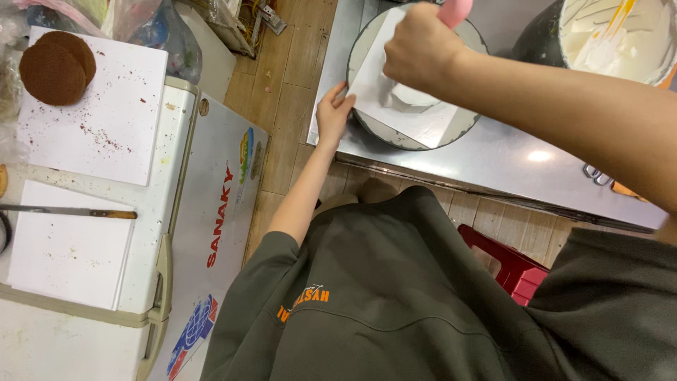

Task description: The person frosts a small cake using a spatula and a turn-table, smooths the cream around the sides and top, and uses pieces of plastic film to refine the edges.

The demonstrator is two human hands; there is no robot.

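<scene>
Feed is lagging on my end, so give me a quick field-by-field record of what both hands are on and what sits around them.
left hand: fingertips on the edge of the white square board
right hand: closed on a pink-handled tool, over the board
board: lies on a round turntable, with a white smear on it
surface: steel counter
bowl: upper right, holds white cream and a spatula
left side: two brown cake rounds on a white board; long knife across another
below: red stool

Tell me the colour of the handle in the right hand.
Pink: the handle sticks up from the right hand, clearest in the head view.
</scene>
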